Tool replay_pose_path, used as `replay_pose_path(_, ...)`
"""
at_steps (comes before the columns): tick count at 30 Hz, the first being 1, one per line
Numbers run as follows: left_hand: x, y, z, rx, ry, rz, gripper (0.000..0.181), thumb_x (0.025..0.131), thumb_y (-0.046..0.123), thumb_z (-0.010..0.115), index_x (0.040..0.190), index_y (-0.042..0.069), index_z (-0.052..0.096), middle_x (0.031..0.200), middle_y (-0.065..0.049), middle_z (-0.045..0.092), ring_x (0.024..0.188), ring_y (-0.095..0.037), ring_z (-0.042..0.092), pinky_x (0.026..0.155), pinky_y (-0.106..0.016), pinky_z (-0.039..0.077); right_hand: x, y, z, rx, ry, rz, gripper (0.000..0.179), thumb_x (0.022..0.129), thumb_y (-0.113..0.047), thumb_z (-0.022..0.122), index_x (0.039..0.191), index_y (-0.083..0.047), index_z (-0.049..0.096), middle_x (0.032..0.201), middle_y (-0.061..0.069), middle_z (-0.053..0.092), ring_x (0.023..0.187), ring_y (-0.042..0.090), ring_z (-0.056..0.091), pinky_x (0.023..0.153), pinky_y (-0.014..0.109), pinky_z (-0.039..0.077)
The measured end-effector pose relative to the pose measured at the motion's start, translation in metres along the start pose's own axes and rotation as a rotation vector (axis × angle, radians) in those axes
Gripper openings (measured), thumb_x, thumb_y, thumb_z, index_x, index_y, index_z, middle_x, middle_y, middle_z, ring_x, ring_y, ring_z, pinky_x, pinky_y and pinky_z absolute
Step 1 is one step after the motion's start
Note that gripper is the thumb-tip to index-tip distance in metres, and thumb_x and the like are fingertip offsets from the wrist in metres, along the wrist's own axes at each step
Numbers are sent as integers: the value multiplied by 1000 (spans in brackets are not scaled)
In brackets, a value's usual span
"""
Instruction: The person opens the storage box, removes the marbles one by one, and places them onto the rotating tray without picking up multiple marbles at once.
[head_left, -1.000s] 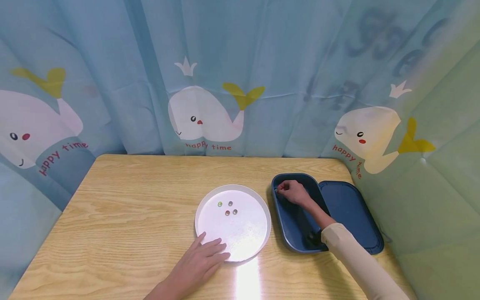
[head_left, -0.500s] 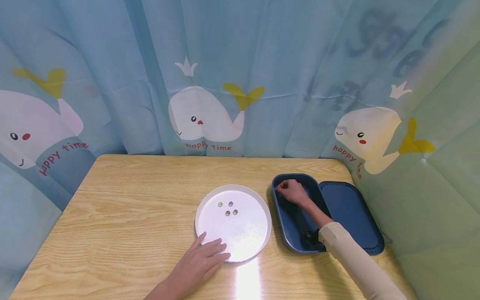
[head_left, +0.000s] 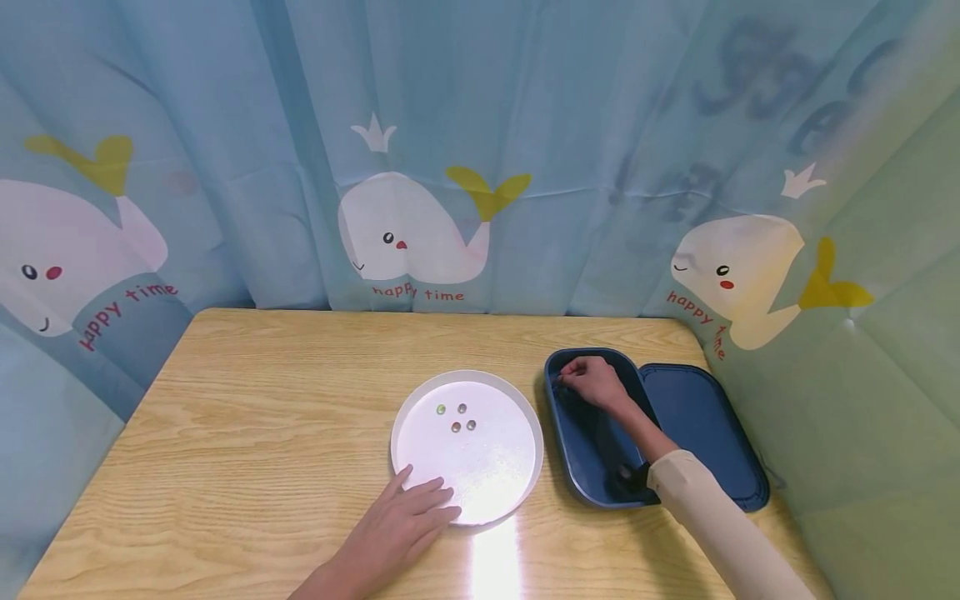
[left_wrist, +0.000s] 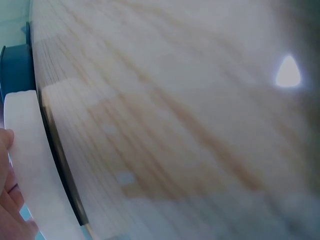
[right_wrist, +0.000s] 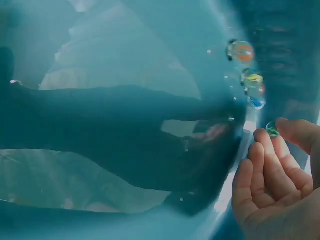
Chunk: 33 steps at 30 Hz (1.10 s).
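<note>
My right hand (head_left: 596, 383) reaches into the far left corner of a deep blue bin (head_left: 581, 467). In the right wrist view, thumb and fingertips pinch a clear glass marble (right_wrist: 272, 129) with green inside. Beyond them lie an orange-streaked marble (right_wrist: 244, 51) and a few yellow, red and blue ones (right_wrist: 255, 90), along the bin's wall. My left hand (head_left: 397, 525) rests with spread fingers on the near left rim of a round white tray (head_left: 401, 450). Several small marbles, among them a green one (head_left: 441, 409) and a reddish one (head_left: 456, 427), sit on the tray.
A flat blue lid (head_left: 697, 433) lies right of the bin, partly behind the right forearm. Everything stands on a wooden table (head_left: 285, 400). Blue curtains (head_left: 585, 167) with printed whales hang along the table's far edge, and a greenish one (head_left: 885, 417) closes the right side.
My right hand dips lower at the bin's left wall, then shifts slightly right and up from it. The left hand and the tray with its marbles keep their place.
</note>
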<state>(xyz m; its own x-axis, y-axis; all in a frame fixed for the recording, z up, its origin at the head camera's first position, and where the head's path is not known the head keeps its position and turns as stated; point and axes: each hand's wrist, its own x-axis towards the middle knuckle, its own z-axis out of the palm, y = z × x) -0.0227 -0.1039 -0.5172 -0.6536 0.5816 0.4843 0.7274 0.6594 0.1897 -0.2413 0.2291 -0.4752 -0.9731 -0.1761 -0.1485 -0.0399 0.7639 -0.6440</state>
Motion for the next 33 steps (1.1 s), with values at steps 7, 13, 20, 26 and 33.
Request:
replay_pose_path(7, 0, 0, 0, 6, -8, -2, 22, 96, 25, 60, 112, 22, 75, 121, 1, 70, 119, -18, 61, 106, -54, 34, -8, -7, -11, 47, -1, 8, 14, 93, -13, 69, 101, -1, 70, 93, 11, 71, 87, 25, 64, 75, 38, 54)
replay_pose_path(13, 0, 1, -1, 7, -8, -4, 21, 95, 24, 62, 111, 22, 75, 121, 1, 70, 118, -19, 62, 106, -54, 35, -16, -11, -21, 71, 9, -42, 17, 93, -14, 70, 105, -1, 70, 94, 11, 70, 92, 28, 65, 77, 39, 53)
replay_pose_path(20, 1, 2, -2, -4, -17, -15, 22, 91, 21, 66, 111, 22, 75, 121, 1, 70, 118, -18, 62, 106, -55, 36, -25, -18, -27, 124, 47, -138, 18, 94, -14, 70, 108, -3, 70, 96, 9, 68, 93, 26, 64, 80, 38, 54)
replay_pose_path(26, 1, 2, -2, -8, -8, -16, 22, 91, 21, 66, 111, 22, 75, 121, 1, 70, 118, -19, 62, 105, -55, 36, -33, -32, -25, 196, 27, -243, 18, 94, -11, 69, 109, -1, 70, 98, 9, 69, 92, 25, 66, 78, 36, 57)
replay_pose_path(33, 2, 2, -3, -6, -7, -10, 22, 92, 22, 65, 111, 21, 75, 121, 1, 70, 118, -19, 62, 105, -55, 36, -38, -52, -17, 258, -37, -248, 18, 94, -8, 68, 110, 1, 70, 101, 11, 70, 93, 26, 67, 81, 38, 57)
